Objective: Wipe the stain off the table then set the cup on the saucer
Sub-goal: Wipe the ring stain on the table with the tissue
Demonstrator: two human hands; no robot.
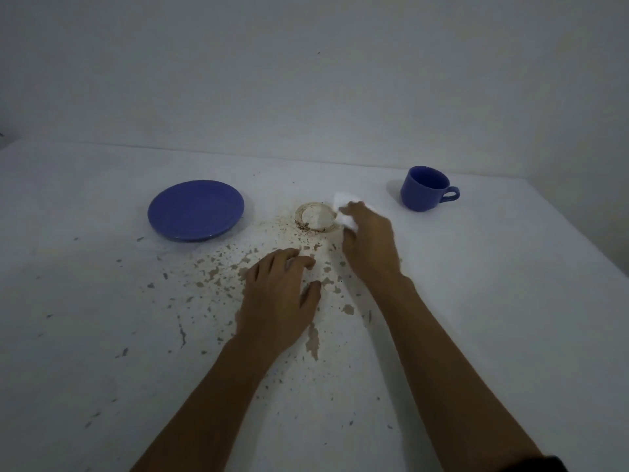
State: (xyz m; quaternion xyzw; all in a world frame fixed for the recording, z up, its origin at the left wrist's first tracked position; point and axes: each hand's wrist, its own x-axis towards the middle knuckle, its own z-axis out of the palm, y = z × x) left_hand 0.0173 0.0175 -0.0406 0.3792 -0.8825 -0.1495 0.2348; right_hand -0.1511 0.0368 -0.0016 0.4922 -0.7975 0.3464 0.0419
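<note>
A brown ring-shaped stain (pixel 315 218) marks the white table (pixel 476 301) between a blue saucer (pixel 195 210) on the left and a blue cup (pixel 425 192) on the right. The cup stands upright with its handle pointing right. My right hand (pixel 369 247) is shut on a white tissue (pixel 343 202) and presses it on the table at the stain's right edge. My left hand (pixel 279 301) rests flat on the table in front of the stain, fingers spread, holding nothing.
Many brown and grey chipped patches (pixel 238 267) are scattered over the table surface around my left hand. A white wall (pixel 306 80) rises right behind the table's far edge. The table's right edge runs close to the cup.
</note>
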